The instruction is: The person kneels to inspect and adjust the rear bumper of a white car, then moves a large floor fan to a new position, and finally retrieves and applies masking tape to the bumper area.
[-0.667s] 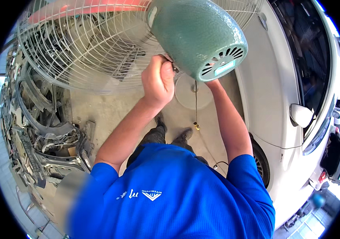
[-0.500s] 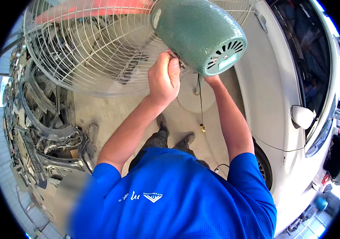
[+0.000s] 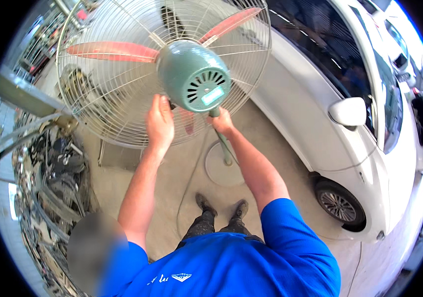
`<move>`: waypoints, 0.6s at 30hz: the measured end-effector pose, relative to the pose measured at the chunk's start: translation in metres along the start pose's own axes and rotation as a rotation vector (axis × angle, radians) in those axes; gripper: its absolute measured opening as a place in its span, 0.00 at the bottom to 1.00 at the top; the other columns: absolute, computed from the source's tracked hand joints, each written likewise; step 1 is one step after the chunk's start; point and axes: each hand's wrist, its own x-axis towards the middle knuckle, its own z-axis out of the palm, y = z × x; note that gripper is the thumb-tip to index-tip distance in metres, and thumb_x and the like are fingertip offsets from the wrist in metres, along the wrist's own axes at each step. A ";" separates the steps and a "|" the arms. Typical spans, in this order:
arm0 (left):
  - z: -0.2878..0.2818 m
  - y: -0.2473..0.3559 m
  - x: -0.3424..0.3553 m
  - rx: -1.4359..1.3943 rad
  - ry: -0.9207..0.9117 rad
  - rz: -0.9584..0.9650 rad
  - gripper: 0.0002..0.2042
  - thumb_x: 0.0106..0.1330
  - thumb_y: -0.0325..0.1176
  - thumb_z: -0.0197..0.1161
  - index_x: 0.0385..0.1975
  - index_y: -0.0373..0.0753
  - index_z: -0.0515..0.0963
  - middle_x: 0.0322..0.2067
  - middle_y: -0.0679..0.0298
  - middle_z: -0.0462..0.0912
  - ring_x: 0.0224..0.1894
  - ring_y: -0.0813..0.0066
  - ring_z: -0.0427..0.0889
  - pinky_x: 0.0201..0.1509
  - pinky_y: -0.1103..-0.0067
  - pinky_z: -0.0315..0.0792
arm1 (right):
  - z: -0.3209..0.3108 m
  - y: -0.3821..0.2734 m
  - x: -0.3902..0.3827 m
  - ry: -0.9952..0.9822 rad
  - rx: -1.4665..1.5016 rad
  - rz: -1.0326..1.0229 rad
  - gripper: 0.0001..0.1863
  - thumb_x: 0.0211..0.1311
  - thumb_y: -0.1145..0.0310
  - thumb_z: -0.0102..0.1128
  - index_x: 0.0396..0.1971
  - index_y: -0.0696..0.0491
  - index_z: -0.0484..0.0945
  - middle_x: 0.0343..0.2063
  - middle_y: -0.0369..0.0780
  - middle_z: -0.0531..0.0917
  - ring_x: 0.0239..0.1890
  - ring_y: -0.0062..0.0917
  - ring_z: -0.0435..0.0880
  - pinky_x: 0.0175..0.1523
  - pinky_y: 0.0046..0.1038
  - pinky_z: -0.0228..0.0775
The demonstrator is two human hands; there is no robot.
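Note:
In front of me stands a pedestal fan with a green motor housing (image 3: 191,74), red blades (image 3: 112,51) and a round wire guard (image 3: 117,111). My right hand (image 3: 221,122) is wrapped round the green fan pole (image 3: 215,113) just under the housing. Beside the housing's lower left, my left hand (image 3: 160,123) is closed, thumb against fingers. A small dark part shows at its fingertips, too hidden to name. Below, the pole (image 3: 228,156) runs down to a round pale base (image 3: 216,171) on the floor.
A white car (image 3: 290,104) with a side mirror (image 3: 348,112) stands close on my right. Car parts and scrap (image 3: 63,168) are heaped at left. A thin cord (image 3: 187,190) trails over the floor near my shoes (image 3: 206,204).
The fan now appears lower and farther away, with more of its guard and base in view. My left hand remains beside the housing; my right hand, partly hidden before, now shows on the pole.

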 end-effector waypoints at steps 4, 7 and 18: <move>0.028 0.004 -0.001 -0.220 -0.111 -0.177 0.19 0.72 0.45 0.40 0.23 0.37 0.67 0.11 0.68 0.64 0.13 0.81 0.64 0.21 0.77 0.63 | -0.024 0.022 -0.016 0.074 -0.052 -0.007 0.12 0.40 0.70 0.62 0.28 0.56 0.74 0.23 0.38 0.78 0.28 0.23 0.76 0.37 0.31 0.70; 0.045 0.025 -0.007 -0.391 -0.175 -0.190 0.20 0.72 0.45 0.38 0.23 0.37 0.67 0.11 0.71 0.62 0.13 0.84 0.62 0.21 0.82 0.64 | -0.038 0.035 -0.023 0.044 0.222 0.067 0.10 0.40 0.75 0.61 0.27 0.55 0.76 0.23 0.31 0.76 0.28 0.16 0.74 0.35 0.24 0.68; 0.031 0.044 -0.035 -0.249 -0.201 -0.113 0.20 0.71 0.43 0.41 0.24 0.33 0.69 0.11 0.61 0.67 0.16 0.73 0.69 0.22 0.72 0.63 | -0.049 0.040 -0.055 0.057 -0.078 -0.221 0.13 0.42 0.70 0.60 0.32 0.54 0.78 0.28 0.39 0.82 0.34 0.24 0.80 0.40 0.31 0.70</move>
